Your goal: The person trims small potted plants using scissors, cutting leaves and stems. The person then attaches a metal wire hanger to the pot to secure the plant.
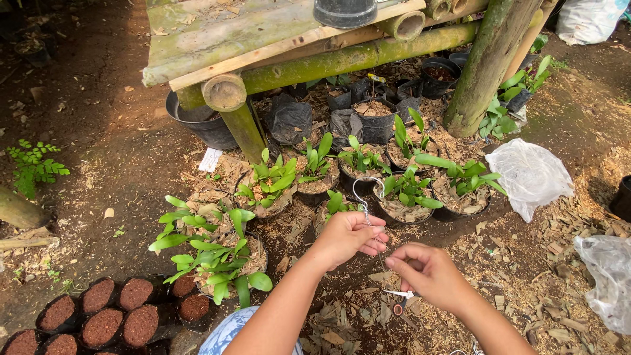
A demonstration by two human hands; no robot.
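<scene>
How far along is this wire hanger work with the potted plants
Done: the wire already has a hooked loop at its top. In hand: the left hand pinches it while the right hand works its lower end. Left: the potted plants show no hangers.

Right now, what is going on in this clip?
A person crouches on bare ground strewn with wood chips, working a thin wire with both hands. The left hand pinches the wire, whose looped end rises above the fingers; the right hand is closed close beside it, and I cannot tell what it grips. Just beyond the hands stand potted green plants under a bamboo bench. Soil-filled black bags sit at lower left.
</scene>
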